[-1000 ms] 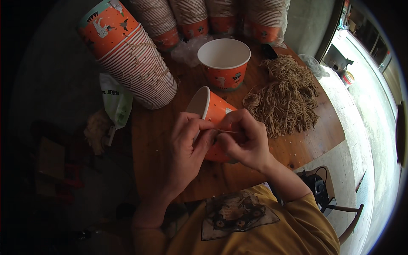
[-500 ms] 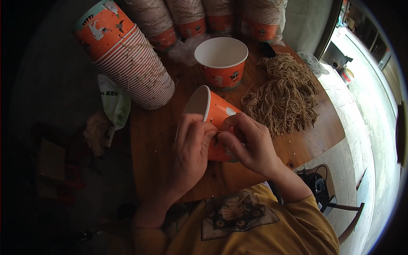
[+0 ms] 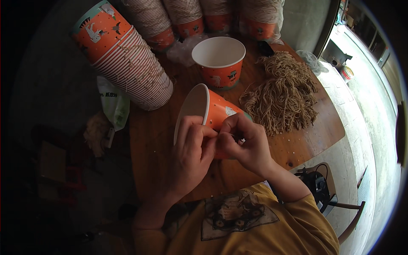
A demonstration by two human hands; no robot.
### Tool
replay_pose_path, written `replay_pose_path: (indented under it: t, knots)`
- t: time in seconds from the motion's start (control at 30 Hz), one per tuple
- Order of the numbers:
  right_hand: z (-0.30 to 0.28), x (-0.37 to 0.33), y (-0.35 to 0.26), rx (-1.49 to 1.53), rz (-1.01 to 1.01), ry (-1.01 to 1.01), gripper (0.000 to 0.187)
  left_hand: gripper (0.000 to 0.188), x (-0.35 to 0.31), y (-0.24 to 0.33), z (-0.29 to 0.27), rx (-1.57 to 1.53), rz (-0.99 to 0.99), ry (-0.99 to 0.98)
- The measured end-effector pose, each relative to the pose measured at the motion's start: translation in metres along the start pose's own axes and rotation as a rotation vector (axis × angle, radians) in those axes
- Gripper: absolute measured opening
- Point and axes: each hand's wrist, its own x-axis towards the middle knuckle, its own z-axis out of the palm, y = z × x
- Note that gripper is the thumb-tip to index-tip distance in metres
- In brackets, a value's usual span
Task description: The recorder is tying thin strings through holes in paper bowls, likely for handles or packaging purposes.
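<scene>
the left hand (image 3: 192, 149) and right hand (image 3: 251, 148) have drawn fingertips closer — both pinching, on what i cannot tell. behind them tilts a white-rimmed, orange paper bucket (image 3: 218, 107).

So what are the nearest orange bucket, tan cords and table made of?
Nearest orange bucket: probably smooth coated paperboard, from its thick white rim. Tan cords: perhaps jute or paper; matte, thin, fibrous-looking strands. Table: apparently wood, perhaps varnished, with a knot.

A short row of dark lettering (image 3: 109, 94) (printed, near the top) stands on the pale plastic bag (image 3: 116, 109) at the frame's left.
</scene>
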Motion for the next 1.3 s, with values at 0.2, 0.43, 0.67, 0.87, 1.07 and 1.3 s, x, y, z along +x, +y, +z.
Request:
replay_pose_path:
  t: [0.2, 0.43, 0.67, 0.87, 1.07, 1.3]
  knots:
    - [0.003, 0.002, 0.004, -0.290, -0.218, 0.131, 0.017, 0.023, -0.005, -0.005, 0.006, -0.074, -0.025, 0.011]
    - [0.007, 0.002, 0.009, -0.415, -0.346, 0.227, 0.020, 0.037, -0.011, -0.010, 0.016, -0.451, -0.153, 0.060]
    - [0.006, 0.004, 0.009, -0.469, -0.402, 0.205, 0.021, 0.045, -0.009, -0.010, 0.010, -0.409, -0.106, -0.018]
    - [0.005, 0.004, 0.008, -0.470, -0.375, 0.182, 0.021, 0.047, -0.009, -0.009, 0.016, -0.461, -0.106, 0.087]
    - [0.001, 0.004, 0.005, -0.504, -0.372, 0.169, 0.019, 0.044, -0.007, -0.006, 0.015, -0.721, -0.167, 0.082]
    - [-0.015, -0.002, 0.001, -0.385, -0.181, 0.096, 0.016, 0.019, 0.008, -0.010, 0.006, -1.008, -0.586, -0.220]
